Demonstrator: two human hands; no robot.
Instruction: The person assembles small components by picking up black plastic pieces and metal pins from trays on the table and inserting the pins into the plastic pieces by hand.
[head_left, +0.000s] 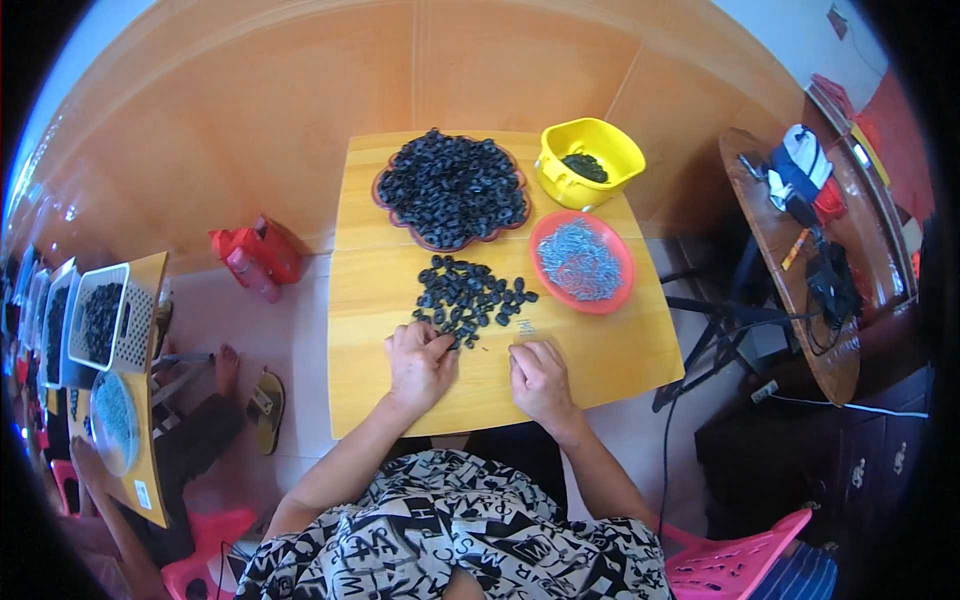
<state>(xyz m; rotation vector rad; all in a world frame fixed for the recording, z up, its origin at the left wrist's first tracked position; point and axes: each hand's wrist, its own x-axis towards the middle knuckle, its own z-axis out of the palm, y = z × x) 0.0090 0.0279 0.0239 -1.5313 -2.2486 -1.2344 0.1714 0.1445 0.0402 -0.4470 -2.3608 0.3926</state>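
My left hand (pixel 418 362) is closed at the near left edge of a loose pile of small black ring-like parts (pixel 468 292). Its fingertips are pressed together against the pile, and what they pinch is too small to make out. To the right, my right hand (pixel 540 378) rests low over the table with its fingers curled together; anything inside them is hidden. A few thin metal pins (pixel 526 328) lie on the wood just beyond its fingers. Many more silvery pins (pixel 580 262) fill a red-orange round plate (pixel 624 268) farther back on the right.
A scalloped dark-red tray (pixel 440 243) heaped with black parts and a yellow bucket (pixel 630 150) stand at the back of the wooden table (pixel 370 380). At left, another person works at a table with a white basket (pixel 130 330). A brown side table (pixel 760 200) stands right.
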